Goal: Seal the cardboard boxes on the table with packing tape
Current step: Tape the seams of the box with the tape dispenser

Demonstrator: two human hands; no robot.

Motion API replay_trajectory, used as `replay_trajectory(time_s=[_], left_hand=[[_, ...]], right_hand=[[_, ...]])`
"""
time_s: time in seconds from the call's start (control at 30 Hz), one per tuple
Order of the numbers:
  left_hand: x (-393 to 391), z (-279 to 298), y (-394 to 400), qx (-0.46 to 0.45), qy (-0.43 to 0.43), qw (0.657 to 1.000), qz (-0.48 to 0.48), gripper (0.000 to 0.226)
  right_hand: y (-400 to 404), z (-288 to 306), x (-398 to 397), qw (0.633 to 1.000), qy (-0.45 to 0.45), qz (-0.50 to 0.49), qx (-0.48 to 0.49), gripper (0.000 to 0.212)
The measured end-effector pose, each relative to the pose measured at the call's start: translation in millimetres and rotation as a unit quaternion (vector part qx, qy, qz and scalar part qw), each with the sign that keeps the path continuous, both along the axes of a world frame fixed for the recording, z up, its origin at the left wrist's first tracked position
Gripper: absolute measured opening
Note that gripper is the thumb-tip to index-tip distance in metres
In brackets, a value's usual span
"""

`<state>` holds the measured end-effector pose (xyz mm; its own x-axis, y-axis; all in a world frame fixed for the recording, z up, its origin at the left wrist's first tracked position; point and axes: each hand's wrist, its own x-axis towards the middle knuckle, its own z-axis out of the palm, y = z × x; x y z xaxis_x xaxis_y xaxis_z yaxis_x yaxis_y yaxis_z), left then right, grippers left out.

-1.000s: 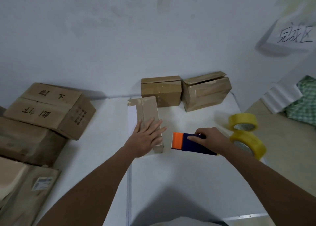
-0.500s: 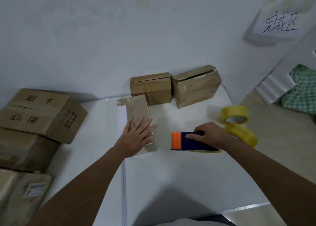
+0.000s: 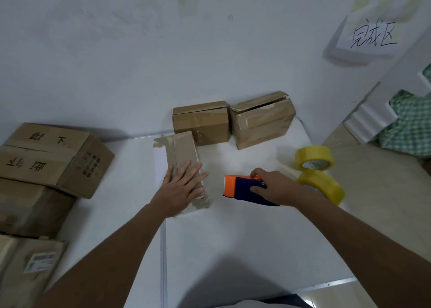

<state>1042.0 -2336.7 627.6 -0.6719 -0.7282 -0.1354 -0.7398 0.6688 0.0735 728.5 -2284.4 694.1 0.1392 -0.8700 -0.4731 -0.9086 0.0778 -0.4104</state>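
We note the left hand [image 3: 184, 188] flat, fingers straight, pressing the narrow brown cardboard box [image 3: 184, 153] at mid white desk [image 3: 233, 237]; right hand [image 3: 277, 187], grip curled round the blue-and-orange tape dispenser [image 3: 242, 189], just right of that box; two yellow tape rolls [image 3: 314, 159] farther right; two brown boxes [image 3: 201, 123] at the far wall.

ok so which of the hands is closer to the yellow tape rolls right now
Right. The right hand, gripping the tape dispenser, sits just beside the yellow tape rolls; the left hand lies flat on the narrow box, farther away.
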Motion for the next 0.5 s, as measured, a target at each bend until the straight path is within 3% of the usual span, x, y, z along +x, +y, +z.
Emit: replay_trajectory(time_s=[0.17, 0.33, 0.5], left_hand=[[-3.2, -1.2, 7.0, -0.011, -0.015, 1.000, 0.022, 0.057], [-7.3, -2.8, 8.2, -0.006, -0.009, 0.999, 0.035, 0.061], [-11.3, 0.8, 9.4, 0.008, 0.002, 0.999, 0.050, 0.064]], right_hand=[[-1.3, -19.3, 27.2, 0.994, 0.029, 0.043, -0.092, 0.041], [-7.7, -31.6, 32.6, 0.990, 0.080, 0.042, -0.111, 0.046], [-25.0, -37.5, 50.0, 0.991, 0.105, 0.020, -0.078, 0.037]])
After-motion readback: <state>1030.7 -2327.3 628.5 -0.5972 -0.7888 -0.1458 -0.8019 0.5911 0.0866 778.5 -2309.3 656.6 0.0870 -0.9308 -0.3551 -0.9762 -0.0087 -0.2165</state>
